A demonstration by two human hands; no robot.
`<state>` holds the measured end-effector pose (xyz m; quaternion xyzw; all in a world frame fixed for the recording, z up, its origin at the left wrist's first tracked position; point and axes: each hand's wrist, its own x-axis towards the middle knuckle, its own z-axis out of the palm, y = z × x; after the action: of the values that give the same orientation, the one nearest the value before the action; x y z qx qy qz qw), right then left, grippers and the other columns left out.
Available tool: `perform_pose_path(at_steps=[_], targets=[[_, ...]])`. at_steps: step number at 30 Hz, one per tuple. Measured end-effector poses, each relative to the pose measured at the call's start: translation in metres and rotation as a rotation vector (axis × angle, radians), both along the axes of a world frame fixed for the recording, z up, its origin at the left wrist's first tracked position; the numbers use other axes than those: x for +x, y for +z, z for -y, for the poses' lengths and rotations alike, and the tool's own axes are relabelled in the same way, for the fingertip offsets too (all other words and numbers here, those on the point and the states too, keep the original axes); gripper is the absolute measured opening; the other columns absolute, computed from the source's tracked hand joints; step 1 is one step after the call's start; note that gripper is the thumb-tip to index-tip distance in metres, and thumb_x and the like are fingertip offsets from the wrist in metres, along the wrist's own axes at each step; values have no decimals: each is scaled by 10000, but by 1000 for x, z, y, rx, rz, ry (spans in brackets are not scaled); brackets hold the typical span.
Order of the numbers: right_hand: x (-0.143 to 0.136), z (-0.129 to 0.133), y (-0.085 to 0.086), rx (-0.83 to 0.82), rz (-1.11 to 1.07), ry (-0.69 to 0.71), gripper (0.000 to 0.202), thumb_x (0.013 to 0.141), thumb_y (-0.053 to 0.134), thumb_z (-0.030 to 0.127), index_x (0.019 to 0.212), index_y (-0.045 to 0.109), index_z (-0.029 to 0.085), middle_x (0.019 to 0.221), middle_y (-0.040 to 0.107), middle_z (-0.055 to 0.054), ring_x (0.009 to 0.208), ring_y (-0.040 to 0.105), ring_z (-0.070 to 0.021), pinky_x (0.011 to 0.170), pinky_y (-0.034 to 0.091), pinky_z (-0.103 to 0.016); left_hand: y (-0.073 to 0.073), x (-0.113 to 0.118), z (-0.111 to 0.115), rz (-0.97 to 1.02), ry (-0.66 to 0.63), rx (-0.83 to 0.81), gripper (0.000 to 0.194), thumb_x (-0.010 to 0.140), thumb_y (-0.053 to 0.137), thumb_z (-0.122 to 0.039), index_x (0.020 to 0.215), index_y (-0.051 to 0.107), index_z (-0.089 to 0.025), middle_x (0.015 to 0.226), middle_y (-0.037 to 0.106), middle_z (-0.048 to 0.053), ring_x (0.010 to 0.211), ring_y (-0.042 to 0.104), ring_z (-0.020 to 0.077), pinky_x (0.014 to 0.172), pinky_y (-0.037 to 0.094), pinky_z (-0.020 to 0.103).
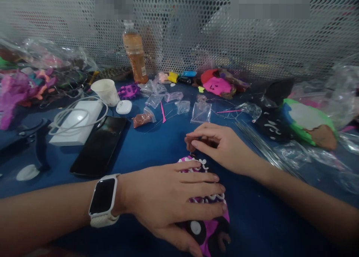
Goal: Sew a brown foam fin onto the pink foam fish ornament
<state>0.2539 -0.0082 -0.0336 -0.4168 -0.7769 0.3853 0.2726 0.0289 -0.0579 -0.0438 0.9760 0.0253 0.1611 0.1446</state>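
My left hand [174, 197], a watch [103, 196] on its wrist, lies with fingers spread over a flat clay piece [209, 231]. The piece is purple and black with white bits and a white disc; much of it is hidden under the hand. Just beyond its far edge, my right hand [221, 145] pinches a small lump of brown clay [190, 143] between thumb and fingers. A bag of brown clay [143, 118] lies further off, beside a pink modelling tool [163, 113].
To the left are a black phone [101, 145], a white box [81, 118] with a coiled cable, and a paper cup [105, 92]. A drink bottle [135, 55] stands against the perforated metal panel [179, 36]. Wires [263, 148] and a green-rimmed clay piece [311, 122] lie right.
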Motion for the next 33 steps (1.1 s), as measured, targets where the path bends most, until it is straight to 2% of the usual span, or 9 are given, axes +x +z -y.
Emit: perform_pose_path(at_steps=[5,8,15,19,24,26,29,31,33], targets=[[-3,2,7,121,115,36,210,976,628,209,1011,824,274,1023,706,-50,782,696,-169,628,589,-308,0,-1,0,-30,1,14,642,1032,477,-575,1496,516,-132,1603,490,124,1536,395,292,1317,234,466],[-4,3,10,139,135,57,216,980,615,202,980,823,260,1021,690,-53,802,689,-165,631,577,-296,1,-1,0,-46,4,13,634,1032,478,-574,1495,518,-142,1610,481,119,1542,385,288,1317,229,460],[-3,2,11,114,198,62,178,966,644,200,953,814,252,972,691,-36,725,647,-143,578,505,-291,0,-1,0,-38,-2,17,637,1037,462,-584,1488,522,-138,1605,488,122,1537,388,292,1308,244,466],[-3,2,10,98,188,73,190,975,632,210,953,813,262,988,695,-37,747,645,-148,595,500,-296,-2,0,-1,-4,-1,16,644,1027,481,-589,1476,532,-131,1581,516,126,1514,423,299,1294,276,465],[-3,3,7,79,130,49,191,952,667,245,1092,795,265,1056,693,-45,714,626,-133,598,518,-289,-3,1,0,33,-10,50,635,1029,460,-590,1442,559,-117,1560,541,127,1485,455,302,1276,309,466],[-2,2,6,69,112,53,178,937,692,262,1082,796,261,1053,697,-46,712,628,-134,588,524,-280,-2,0,0,90,-5,72,583,1034,450,-570,1368,614,-121,1491,608,121,1422,519,292,1251,351,450],[-1,0,5,99,130,70,141,922,717,268,1031,804,253,1011,709,-45,738,645,-148,590,520,-277,2,-4,-4,186,145,83,349,1038,487,-403,1181,696,-162,1257,743,91,1210,646,246,1142,461,411],[1,-2,5,125,146,82,137,916,725,265,1030,801,250,1006,715,-47,753,658,-157,602,524,-281,4,-8,-10,206,315,85,229,1019,511,-256,1096,710,-173,1133,763,75,1107,667,220,1051,512,396],[4,-2,4,121,120,88,149,921,714,253,1049,790,249,1031,717,-50,772,677,-164,625,546,-287,6,-12,-17,190,439,105,213,1005,517,-179,1076,717,-165,1114,749,79,1099,659,221,994,534,400]])
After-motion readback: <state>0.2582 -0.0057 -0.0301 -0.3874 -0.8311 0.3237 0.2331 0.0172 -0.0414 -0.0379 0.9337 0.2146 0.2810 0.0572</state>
